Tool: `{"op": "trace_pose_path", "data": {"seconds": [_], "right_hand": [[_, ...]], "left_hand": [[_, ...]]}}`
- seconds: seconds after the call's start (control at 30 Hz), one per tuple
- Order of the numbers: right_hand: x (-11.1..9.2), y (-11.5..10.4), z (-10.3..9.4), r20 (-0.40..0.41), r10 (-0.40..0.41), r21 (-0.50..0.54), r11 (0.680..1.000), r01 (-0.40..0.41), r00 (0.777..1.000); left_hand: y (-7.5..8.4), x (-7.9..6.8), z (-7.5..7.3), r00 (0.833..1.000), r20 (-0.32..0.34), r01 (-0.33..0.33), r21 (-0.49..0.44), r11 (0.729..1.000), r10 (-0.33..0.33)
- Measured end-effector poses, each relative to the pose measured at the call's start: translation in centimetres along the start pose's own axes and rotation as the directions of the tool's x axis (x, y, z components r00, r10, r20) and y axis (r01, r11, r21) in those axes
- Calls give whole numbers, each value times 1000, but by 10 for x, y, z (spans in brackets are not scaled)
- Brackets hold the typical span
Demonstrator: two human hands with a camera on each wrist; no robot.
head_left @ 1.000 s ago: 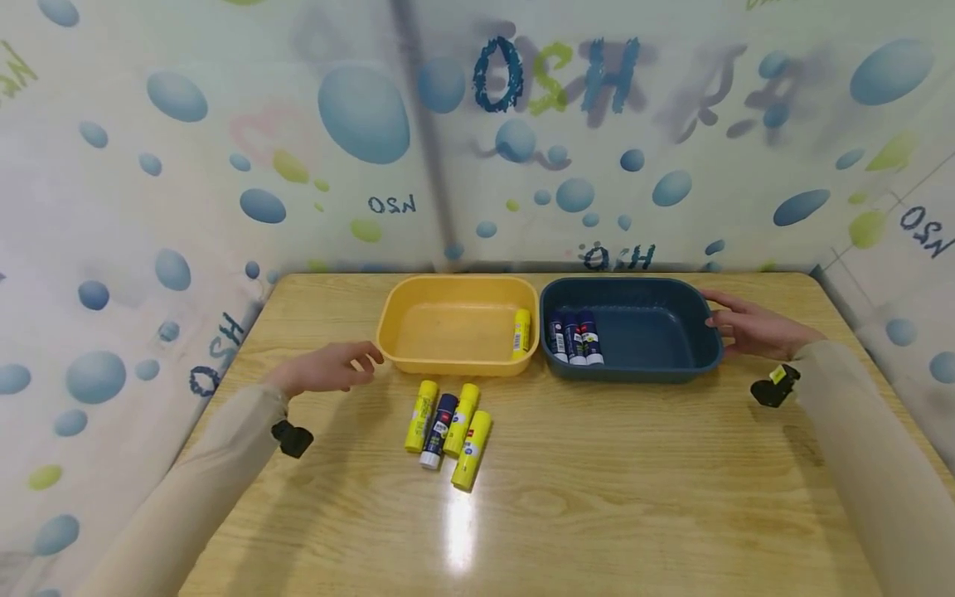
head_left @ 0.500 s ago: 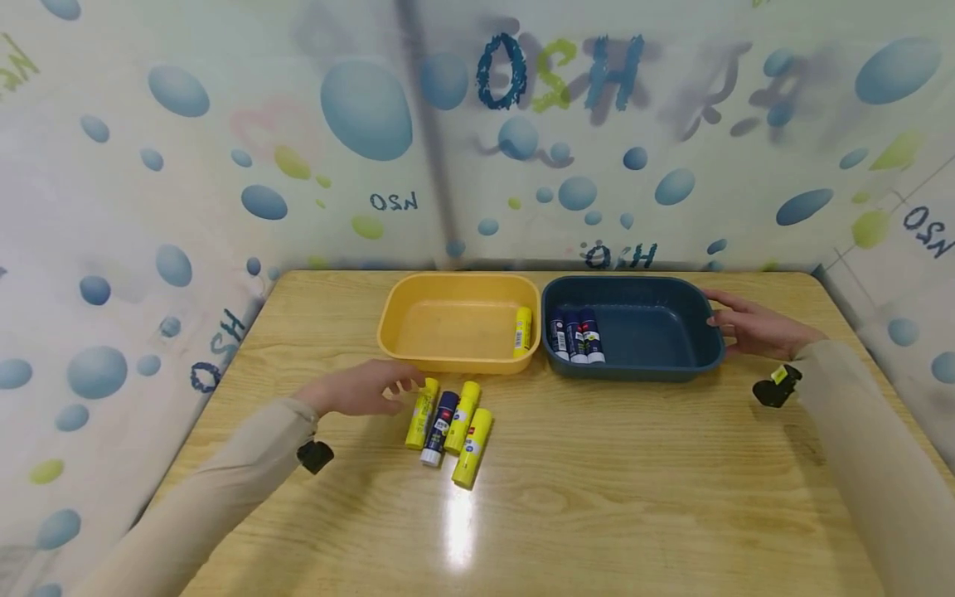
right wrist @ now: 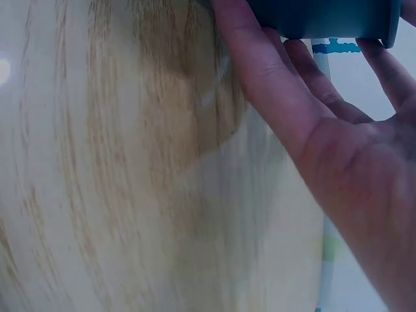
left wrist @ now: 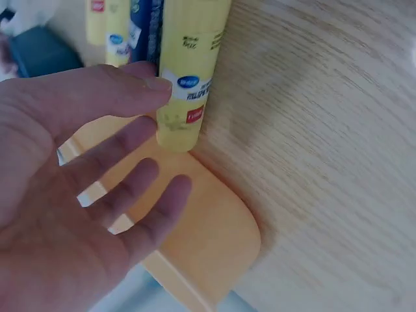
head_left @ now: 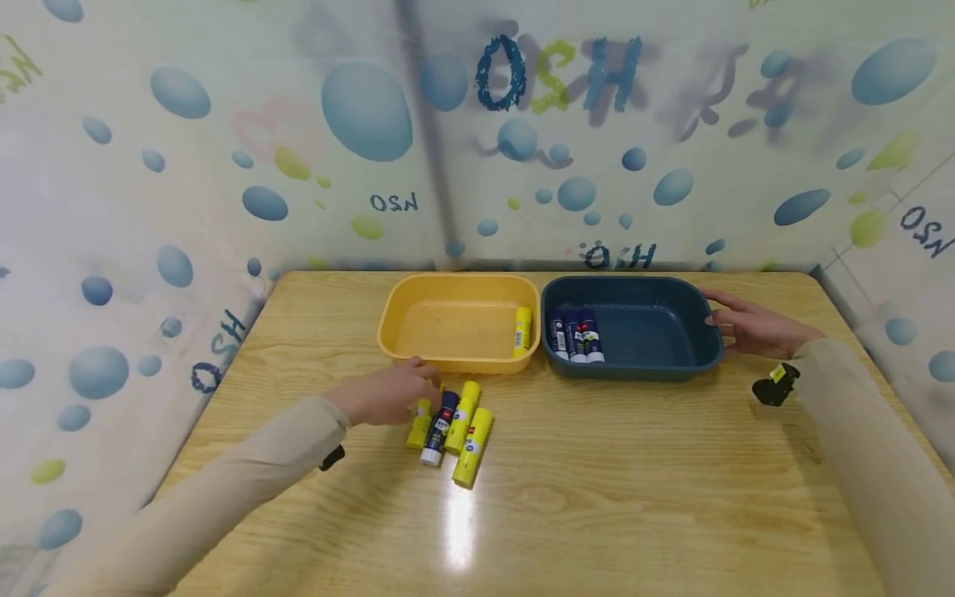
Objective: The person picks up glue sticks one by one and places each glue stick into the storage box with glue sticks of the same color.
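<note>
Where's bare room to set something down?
Free: table between loose glue sticks and right sleeve, in front of blue bin; yellow bin, left of its stick; blue bin, right of its three sticks. Crowded: at the loose sticks, left grip there.

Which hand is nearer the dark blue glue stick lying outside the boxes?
Left. The left hand is right beside the dark blue glue stick; the right hand is farther off, at the right end of the blue box.

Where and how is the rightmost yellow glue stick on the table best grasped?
I'd probably pinch that yellow stick across its middle, coming from above and slightly right: it is a slim cylinder lying slanted, its right side clear, with another yellow stick close on its left.
</note>
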State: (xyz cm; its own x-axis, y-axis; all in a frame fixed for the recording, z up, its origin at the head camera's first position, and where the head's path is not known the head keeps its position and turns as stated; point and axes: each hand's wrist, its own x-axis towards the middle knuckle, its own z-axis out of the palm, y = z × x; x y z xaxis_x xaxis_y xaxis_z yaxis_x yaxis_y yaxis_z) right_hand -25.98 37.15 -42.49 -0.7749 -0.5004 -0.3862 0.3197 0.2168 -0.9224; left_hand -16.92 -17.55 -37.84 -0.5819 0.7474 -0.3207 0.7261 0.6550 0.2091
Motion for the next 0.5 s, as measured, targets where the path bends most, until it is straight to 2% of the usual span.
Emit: {"op": "trace_pose_path", "data": {"seconds": [0.2,0.33,0.5], "right_hand": [[-1,-7,-5,54,70,-59,996,-67,996],[-4,-12,-6,103,128,-67,990,-122,986],[-9,-11,-9,208,95,5,995,-98,973]], "left_hand": [[4,7,5,999,53,-16,139,990,8],[3,8,7,998,60,-38,181,983,28],[-1,6,9,995,51,-92,238,967,82]]}}
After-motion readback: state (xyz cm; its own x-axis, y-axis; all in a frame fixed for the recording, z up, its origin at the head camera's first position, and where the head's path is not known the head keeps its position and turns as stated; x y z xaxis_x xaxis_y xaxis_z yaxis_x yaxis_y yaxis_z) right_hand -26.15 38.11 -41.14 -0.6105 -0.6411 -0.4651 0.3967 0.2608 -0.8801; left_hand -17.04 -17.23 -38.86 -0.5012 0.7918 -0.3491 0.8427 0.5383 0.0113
